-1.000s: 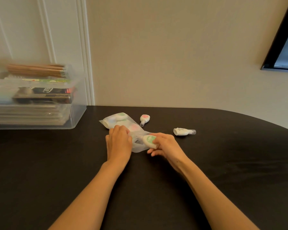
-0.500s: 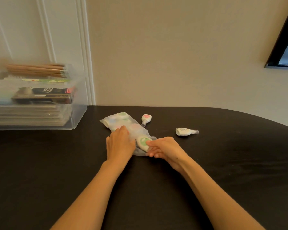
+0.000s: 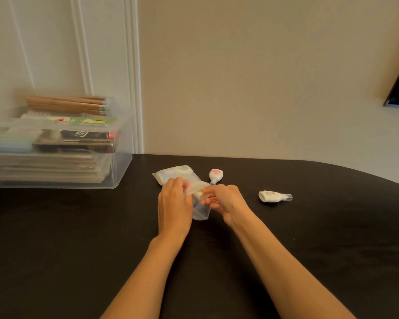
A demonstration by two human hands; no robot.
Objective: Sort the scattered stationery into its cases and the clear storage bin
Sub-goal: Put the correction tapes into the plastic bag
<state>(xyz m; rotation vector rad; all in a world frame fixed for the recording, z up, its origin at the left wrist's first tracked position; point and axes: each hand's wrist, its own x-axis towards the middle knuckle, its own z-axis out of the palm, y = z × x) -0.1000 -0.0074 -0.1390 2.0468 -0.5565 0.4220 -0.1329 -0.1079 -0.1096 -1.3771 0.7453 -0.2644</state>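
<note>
Pushed deeper since a second ago, the green-marked correction tape (image 3: 199, 192) sits in the frosted pouch (image 3: 179, 174), pinched by the right hand (image 3: 224, 201); the left hand (image 3: 174, 204) grips the pouch mouth. Beyond the pouch lie a pink correction tape (image 3: 215, 175) and a white one (image 3: 272, 196); left stands the clear storage bin (image 3: 115, 166) on the desk (image 3: 55, 238).

Near the back edge of the table (image 3: 78, 249), at its middle: a pouch (image 3: 177, 174) under both hands, left hand (image 3: 174, 203) beside right hand (image 3: 226, 201). Just right of the pouch, one corrector (image 3: 215, 174); farther right, well apart, another (image 3: 273, 196). At the back left corner, a storage bin (image 3: 115, 171), with pencils (image 3: 67, 104) atop its stacked contents.
</note>
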